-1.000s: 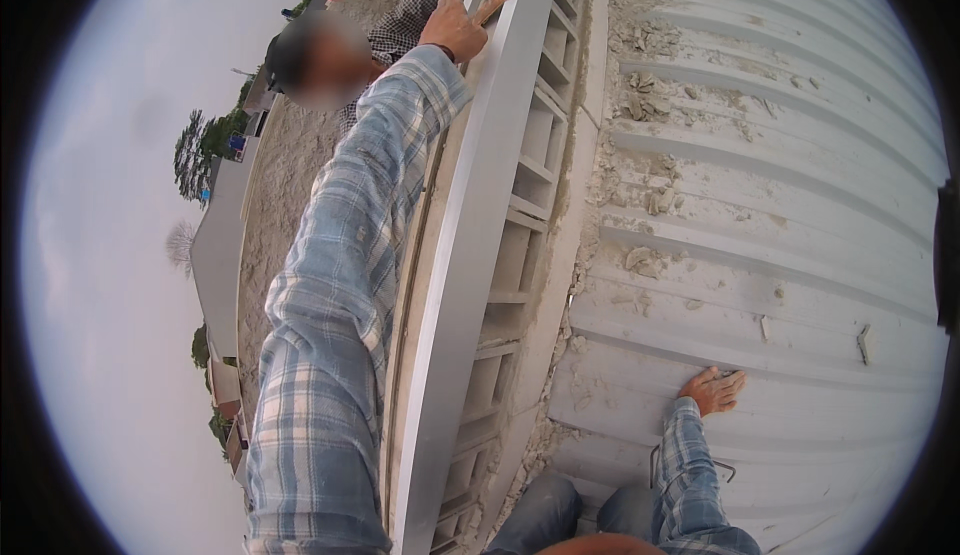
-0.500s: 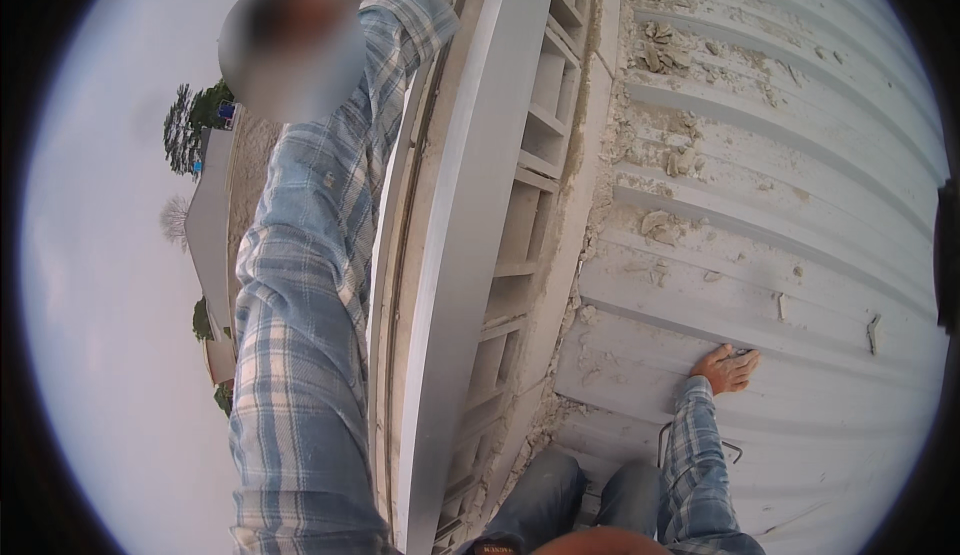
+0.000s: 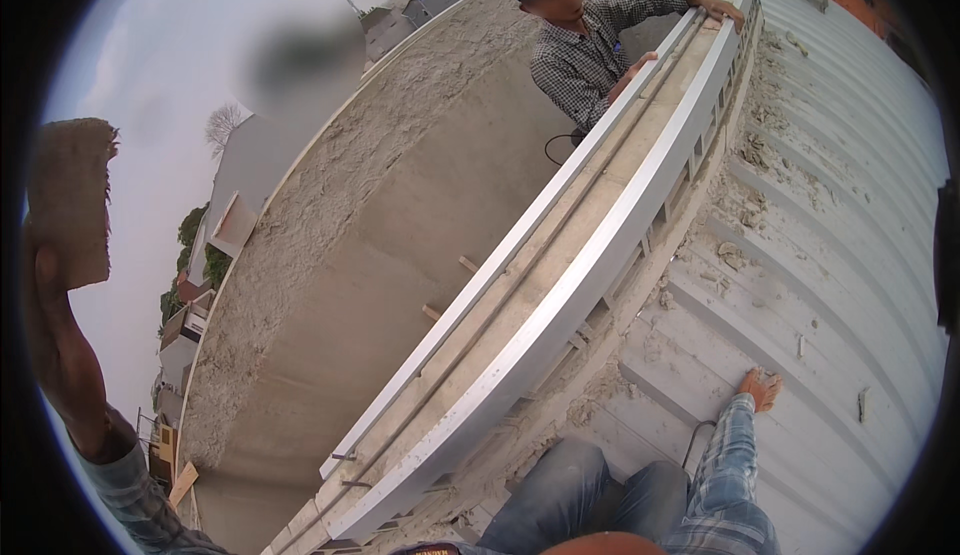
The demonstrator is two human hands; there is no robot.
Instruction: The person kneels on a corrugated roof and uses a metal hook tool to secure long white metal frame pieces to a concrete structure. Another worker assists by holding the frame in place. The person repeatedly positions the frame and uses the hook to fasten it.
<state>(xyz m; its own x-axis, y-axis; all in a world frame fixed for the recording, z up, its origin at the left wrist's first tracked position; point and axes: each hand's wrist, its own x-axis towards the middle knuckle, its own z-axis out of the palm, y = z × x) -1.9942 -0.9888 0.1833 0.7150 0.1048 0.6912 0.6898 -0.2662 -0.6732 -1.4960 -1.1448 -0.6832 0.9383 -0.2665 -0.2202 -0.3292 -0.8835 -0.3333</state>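
My left hand [image 3: 62,340] is raised at the far left, its fingers against a rough-edged, grey-brown block [image 3: 72,205] that it holds up. My right hand [image 3: 762,390] lies flat on the ribbed metal roof [image 3: 850,355], fingers spread, holding nothing. Between my arms runs a wall top with a thin steel rod [image 3: 560,215] along it, flanked by two long silvery metal straightedges, the near one [image 3: 560,325] wider than the far one [image 3: 450,320]. A thin bent metal rod [image 3: 693,445] stands beside my right forearm.
Across the wall, a co-worker in a checked shirt [image 3: 575,80] has both hands on the straightedges. Mortar crumbs [image 3: 755,150] litter the roof along the wall. Behind the straightedges is a recess with a rough plastered wall [image 3: 320,185]. Metal pins [image 3: 355,483] stick out near the close end.
My left arm has swung from reaching along the wall to the far left, where its hand now holds the block. The view has turned, bringing the co-worker into sight. My right hand stays on the roof.
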